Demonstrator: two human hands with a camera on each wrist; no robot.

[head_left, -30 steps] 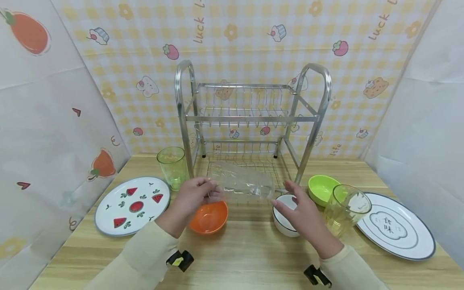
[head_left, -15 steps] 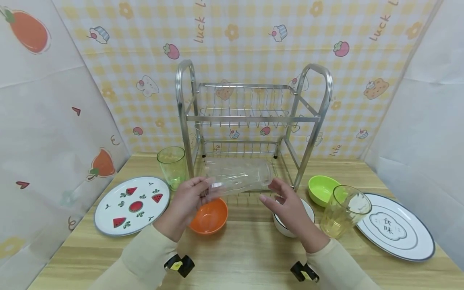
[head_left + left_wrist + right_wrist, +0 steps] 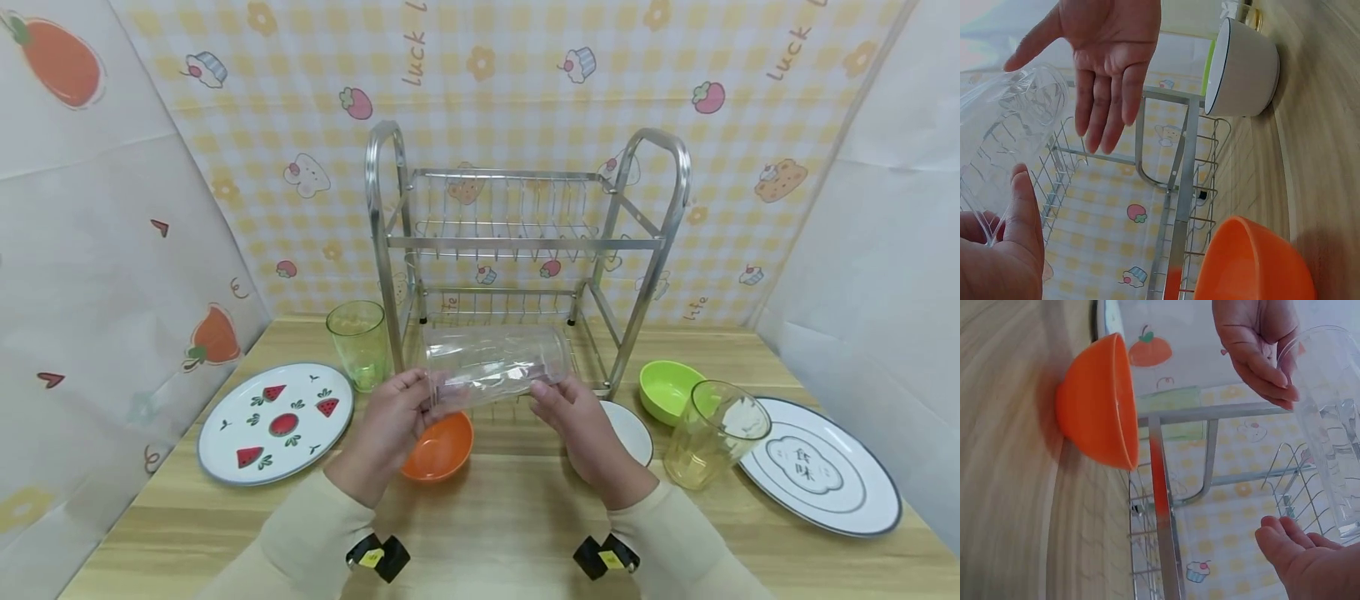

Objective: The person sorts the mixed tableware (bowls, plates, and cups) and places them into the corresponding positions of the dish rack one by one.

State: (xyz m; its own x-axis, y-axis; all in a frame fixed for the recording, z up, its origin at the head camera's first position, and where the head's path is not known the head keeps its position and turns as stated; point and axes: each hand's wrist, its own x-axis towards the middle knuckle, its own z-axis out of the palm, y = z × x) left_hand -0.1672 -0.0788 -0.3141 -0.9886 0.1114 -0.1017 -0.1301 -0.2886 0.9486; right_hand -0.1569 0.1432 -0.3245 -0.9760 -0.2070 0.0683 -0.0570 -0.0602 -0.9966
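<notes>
A clear drinking glass (image 3: 498, 358) lies sideways in the air before the dish rack's lower tier. My left hand (image 3: 393, 425) pinches it near its rim, thumb in front. At the base end, my right hand (image 3: 588, 429) has its thumb by the glass. In the left wrist view, the fingers (image 3: 1102, 103) of that right hand are straight and spread from the thumb. Beneath my left hand stands an orange bowl (image 3: 1088, 406). A white bowl (image 3: 1250, 72) is partly hidden behind my right hand in the head view.
A two-tier metal dish rack (image 3: 517, 244) stands at the back. Left of it are a green glass (image 3: 358, 342) and a watermelon-patterned plate (image 3: 255, 400). To the right are a lime-green bowl (image 3: 663, 387), a yellow glass (image 3: 693, 450) and a white plate (image 3: 847, 492).
My right hand has moved left and in to the glass's base end, uncovering more of the white bowl. The glass has turned slightly in my left hand.
</notes>
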